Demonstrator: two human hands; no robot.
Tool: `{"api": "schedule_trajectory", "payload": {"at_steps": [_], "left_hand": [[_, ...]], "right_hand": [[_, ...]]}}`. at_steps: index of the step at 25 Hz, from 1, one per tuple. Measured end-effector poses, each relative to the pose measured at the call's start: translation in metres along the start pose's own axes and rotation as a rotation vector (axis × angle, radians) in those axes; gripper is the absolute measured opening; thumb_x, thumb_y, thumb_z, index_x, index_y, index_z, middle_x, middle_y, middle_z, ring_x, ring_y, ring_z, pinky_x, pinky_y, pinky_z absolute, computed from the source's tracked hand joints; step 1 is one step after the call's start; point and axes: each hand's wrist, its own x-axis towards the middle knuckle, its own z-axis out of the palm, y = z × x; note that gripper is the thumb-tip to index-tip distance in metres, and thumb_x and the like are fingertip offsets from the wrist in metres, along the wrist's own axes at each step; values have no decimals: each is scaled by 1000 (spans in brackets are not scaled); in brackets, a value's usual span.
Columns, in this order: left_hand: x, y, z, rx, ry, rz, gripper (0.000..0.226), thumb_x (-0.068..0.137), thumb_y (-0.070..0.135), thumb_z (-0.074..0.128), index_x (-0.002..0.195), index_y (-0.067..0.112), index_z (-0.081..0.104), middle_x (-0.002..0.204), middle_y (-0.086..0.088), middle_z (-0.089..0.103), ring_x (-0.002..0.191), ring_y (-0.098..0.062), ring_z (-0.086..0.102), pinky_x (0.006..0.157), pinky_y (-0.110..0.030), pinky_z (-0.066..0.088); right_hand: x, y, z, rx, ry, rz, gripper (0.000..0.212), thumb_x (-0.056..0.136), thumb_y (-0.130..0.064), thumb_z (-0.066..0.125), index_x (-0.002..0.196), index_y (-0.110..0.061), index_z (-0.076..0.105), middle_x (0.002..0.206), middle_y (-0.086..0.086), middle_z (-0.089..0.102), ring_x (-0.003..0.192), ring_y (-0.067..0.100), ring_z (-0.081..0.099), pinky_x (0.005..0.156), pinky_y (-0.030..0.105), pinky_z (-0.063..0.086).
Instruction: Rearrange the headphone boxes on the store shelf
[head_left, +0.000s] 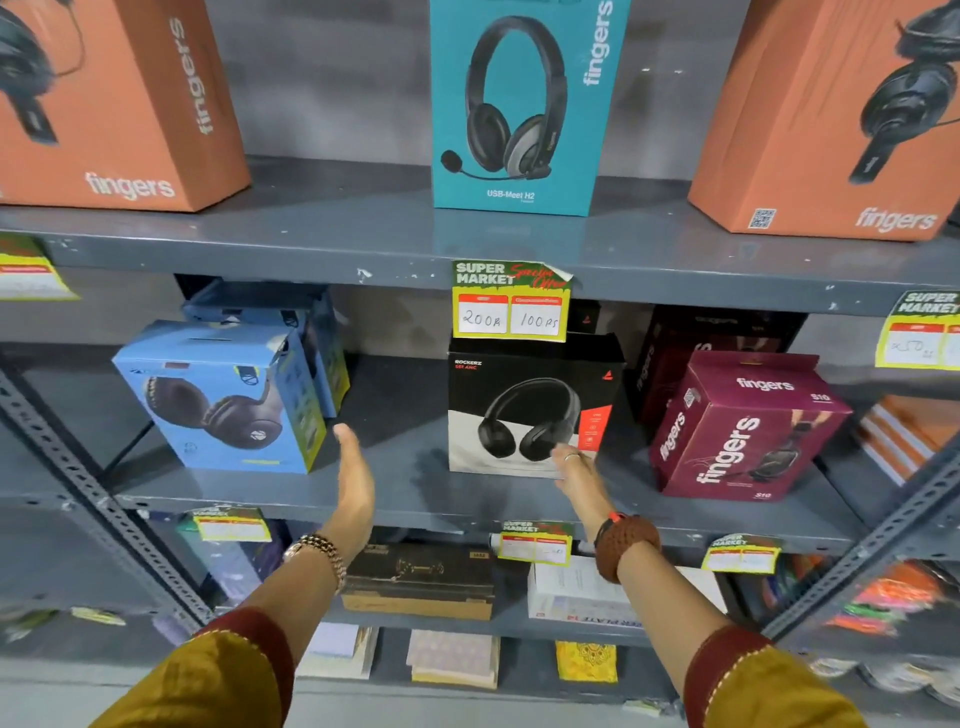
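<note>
On the middle grey shelf (395, 499) stand a blue headphone box (218, 400) at the left, a black-and-white headphone box (524, 405) in the centre and a maroon headphone box (743, 426) at the right. My left hand (356, 467) is flat and open over the bare shelf between the blue and black boxes, touching neither. My right hand (579, 475) reaches to the lower right corner of the black box, fingers spread and touching its front edge, not gripping it. More boxes stand behind the blue and maroon ones.
The upper shelf carries two orange boxes (119, 104) (831, 119) and a teal box (519, 104). Yellow price tags (511, 306) hang from the shelf edges. The lower shelves hold a dark box (421, 582), a white box and stationery. Slotted steel uprights (98, 499) flank the bay.
</note>
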Motion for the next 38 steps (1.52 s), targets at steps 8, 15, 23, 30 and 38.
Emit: {"api": "schedule_trajectory", "payload": {"at_steps": [8, 15, 23, 30, 38], "left_hand": [[75, 58, -197, -114, 391, 27, 105, 64, 87, 24, 148, 24, 20, 159, -2, 20, 144, -24, 25, 118, -47, 22], [103, 118, -267, 92, -103, 59, 74, 87, 64, -1, 150, 29, 12, 160, 3, 14, 147, -25, 16, 120, -44, 13], [112, 114, -278, 98, -292, 72, 90, 74, 80, 12, 149, 30, 19, 156, 7, 26, 144, -19, 26, 120, -43, 16], [110, 116, -283, 82, -394, 65, 82, 79, 78, 14, 144, 31, 29, 144, 16, 37, 132, -11, 37, 116, -36, 23], [51, 153, -303, 261, -73, 1029, 41, 96, 23, 40, 137, 23, 40, 144, 6, 45, 140, -9, 34, 114, -42, 32]], "right_hand": [[-38, -53, 180, 208, -321, -110, 44, 101, -12, 24, 144, -4, 30, 152, 13, 33, 142, 26, 31, 117, 36, 24], [-57, -76, 316, 141, -292, -137, 55, 96, -13, 34, 149, -19, 21, 156, 2, 26, 142, 21, 30, 120, 39, 22], [-70, -73, 353, 194, -127, -173, 56, 95, -2, 35, 147, -21, 28, 144, -7, 36, 121, 12, 44, 115, 31, 30], [-66, -73, 356, 175, -96, -183, 55, 94, -4, 35, 146, -23, 29, 155, 1, 31, 141, 21, 32, 119, 40, 25], [-132, -111, 317, -238, 189, -761, 45, 94, -16, 44, 139, -16, 42, 148, 1, 42, 136, 15, 39, 115, 33, 30]]}}
